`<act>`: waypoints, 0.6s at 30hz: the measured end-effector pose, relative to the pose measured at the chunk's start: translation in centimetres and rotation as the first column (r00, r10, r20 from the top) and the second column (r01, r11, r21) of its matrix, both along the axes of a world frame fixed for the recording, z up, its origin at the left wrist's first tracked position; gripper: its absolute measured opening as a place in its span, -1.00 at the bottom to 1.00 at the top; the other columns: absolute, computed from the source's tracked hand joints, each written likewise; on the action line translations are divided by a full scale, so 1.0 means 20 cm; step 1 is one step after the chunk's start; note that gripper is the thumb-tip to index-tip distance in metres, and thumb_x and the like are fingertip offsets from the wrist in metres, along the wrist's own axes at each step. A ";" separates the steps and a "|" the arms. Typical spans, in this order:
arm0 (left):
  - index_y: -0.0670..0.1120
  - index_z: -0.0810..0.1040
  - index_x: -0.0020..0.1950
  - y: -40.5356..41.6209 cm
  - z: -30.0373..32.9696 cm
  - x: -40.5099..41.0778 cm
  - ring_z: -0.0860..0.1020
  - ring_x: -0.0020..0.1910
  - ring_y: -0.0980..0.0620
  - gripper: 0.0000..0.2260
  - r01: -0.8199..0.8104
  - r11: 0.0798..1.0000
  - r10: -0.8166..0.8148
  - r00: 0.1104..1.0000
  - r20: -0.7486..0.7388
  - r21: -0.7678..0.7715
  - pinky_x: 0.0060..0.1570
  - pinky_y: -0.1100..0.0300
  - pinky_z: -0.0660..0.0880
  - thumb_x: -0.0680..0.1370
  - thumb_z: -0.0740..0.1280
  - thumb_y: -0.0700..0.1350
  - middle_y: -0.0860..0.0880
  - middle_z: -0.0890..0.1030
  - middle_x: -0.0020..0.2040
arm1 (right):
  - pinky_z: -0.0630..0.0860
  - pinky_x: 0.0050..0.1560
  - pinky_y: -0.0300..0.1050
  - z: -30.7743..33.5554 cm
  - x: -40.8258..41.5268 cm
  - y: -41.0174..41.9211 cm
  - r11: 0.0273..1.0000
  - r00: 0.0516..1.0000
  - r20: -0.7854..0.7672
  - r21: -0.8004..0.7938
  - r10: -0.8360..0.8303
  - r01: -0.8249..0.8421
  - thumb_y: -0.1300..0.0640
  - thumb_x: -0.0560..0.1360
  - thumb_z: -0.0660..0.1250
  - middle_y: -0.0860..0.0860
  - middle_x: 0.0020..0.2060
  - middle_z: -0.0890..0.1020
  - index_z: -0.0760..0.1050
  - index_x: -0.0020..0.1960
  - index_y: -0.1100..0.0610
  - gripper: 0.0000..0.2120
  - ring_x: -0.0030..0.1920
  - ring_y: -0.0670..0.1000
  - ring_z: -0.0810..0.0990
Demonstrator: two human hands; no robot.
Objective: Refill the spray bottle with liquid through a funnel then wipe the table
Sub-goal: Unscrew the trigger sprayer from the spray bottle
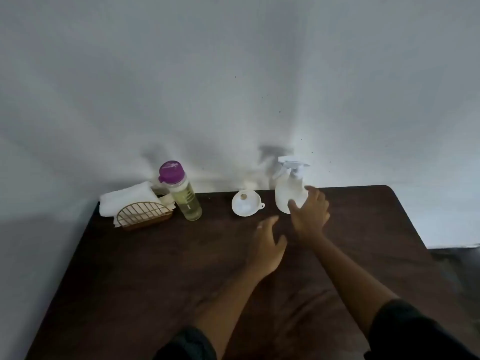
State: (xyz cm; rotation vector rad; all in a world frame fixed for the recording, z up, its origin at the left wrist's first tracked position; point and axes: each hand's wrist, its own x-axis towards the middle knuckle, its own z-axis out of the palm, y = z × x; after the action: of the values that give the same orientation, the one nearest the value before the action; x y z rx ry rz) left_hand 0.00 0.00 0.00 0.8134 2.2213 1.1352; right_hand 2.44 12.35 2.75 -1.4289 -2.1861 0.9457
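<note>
A white spray bottle with its trigger head on stands at the back of the dark brown table. My right hand is spread just in front of the bottle's lower right side, thumb and fingers apart and not closed round it. My left hand hovers open over the table, a little nearer to me and to the left. A white funnel lies on the table left of the spray bottle. Farther left stands a clear bottle of pale yellow liquid with a purple cap.
A gold wire holder sits at the back left corner with folded white cloths behind it. A pale wall rises directly behind the table. The table's right edge drops off to the floor.
</note>
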 end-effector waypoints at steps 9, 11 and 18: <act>-0.05 -0.01 0.57 0.37 -0.01 -0.21 0.16 0.52 -0.06 -0.28 0.058 0.995 -0.067 0.992 -0.110 -0.079 0.42 0.00 0.27 0.53 0.33 -0.10 -0.04 0.05 0.58 | 0.30 0.14 0.11 -0.09 -0.18 0.19 0.994 0.995 0.017 0.056 0.094 -0.095 -0.16 0.50 0.25 0.13 0.10 0.53 0.33 0.23 0.22 -0.49 0.18 0.18 0.43; -0.03 -0.02 0.57 0.37 -0.04 -0.21 0.22 0.50 -0.09 -0.28 0.060 0.994 -0.070 0.990 -0.120 -0.086 0.39 -0.03 0.31 0.53 0.33 -0.09 -0.03 0.03 0.59 | 0.30 0.09 0.08 -0.10 -0.16 0.18 0.994 0.994 -0.021 0.042 0.104 -0.103 -0.16 0.50 0.25 0.10 0.03 0.53 0.34 0.18 0.22 -0.52 0.16 0.16 0.43; 0.03 0.00 0.56 0.18 -0.05 -0.08 0.21 0.51 -0.02 -0.27 0.017 1.000 -0.017 0.993 -0.120 -0.005 0.37 -0.07 0.35 0.51 0.34 -0.04 0.01 0.17 0.56 | 0.45 0.09 0.16 -0.08 -0.03 0.03 0.978 0.972 -0.109 0.036 0.207 -0.204 -0.15 0.48 0.29 0.09 0.08 0.52 0.38 0.15 0.15 -0.58 0.20 0.13 0.40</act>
State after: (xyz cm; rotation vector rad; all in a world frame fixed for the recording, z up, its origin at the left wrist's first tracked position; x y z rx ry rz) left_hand -1.67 3.64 -0.99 0.9193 2.3087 1.1002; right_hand 1.80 12.85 1.08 -1.1241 -2.2844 1.0377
